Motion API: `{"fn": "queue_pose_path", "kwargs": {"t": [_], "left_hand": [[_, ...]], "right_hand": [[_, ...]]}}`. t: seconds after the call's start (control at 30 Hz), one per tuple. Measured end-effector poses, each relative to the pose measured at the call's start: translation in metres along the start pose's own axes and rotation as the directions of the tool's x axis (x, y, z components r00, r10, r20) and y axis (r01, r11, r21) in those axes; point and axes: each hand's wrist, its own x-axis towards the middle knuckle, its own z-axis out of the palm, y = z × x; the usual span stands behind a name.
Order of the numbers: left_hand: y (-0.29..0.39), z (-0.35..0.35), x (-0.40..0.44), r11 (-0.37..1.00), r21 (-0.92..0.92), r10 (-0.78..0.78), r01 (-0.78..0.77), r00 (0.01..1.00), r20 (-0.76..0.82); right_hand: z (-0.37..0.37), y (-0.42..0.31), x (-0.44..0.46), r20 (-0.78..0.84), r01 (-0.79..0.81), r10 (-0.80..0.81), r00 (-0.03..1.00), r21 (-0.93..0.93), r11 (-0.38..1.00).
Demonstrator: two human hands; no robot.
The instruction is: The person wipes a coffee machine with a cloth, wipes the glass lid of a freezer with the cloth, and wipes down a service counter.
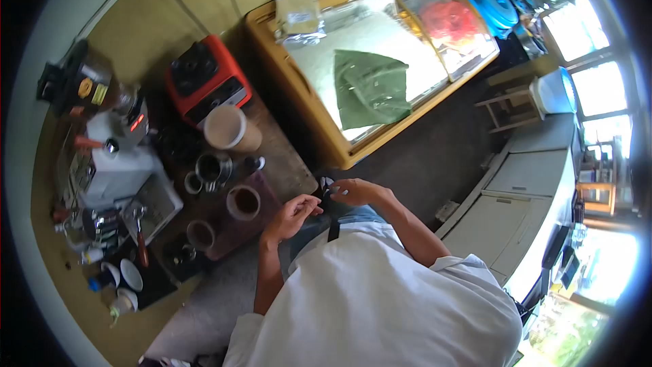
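Note:
My left hand [293,219] is held in front of my waist, its fingers half bent and nothing visible in them. Close beside it, my right hand [354,192] hovers with loosely curved fingers, and I see no object in it. A cup of dark brown liquid [243,202] stands on the wooden counter, left of my left hand. Farther left is a second cup with brown liquid [200,236]. Behind them are a metal pitcher [214,170] and a tall beige container [232,129]. Neither hand touches any of these.
A red machine with a black top [207,78], a coffee grinder [88,88] and a portafilter [141,248] are at left. A wood-framed, glass-topped chest [319,105] carries a green plastic bag [371,88] and a foil bag [299,17]. White cabinets [519,173] line the right.

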Motion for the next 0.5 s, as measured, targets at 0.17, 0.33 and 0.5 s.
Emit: {"fn": "queue_pose_path", "kwargs": {"t": [0.17,0.33,0.5], "left_hand": [[0.005,0.011,0.051,0.999,0.033,0.026,-0.025,0.999,-0.044],[0.002,0.015,0.120,0.990,0.132,0.087,-0.052,0.958,-0.272],[0.008,0.037,0.222,0.806,0.589,0.440,0.059,0.607,-0.662]], "right_hand": [[-0.044,0.071,0.027,-0.469,0.187,-0.139,0.872,0.056,0.981],[-0.114,0.095,0.106,-0.877,0.149,-0.041,0.479,0.035,0.988],[-0.171,0.105,0.165,-0.872,-0.162,0.024,0.489,-0.063,0.985]]}}
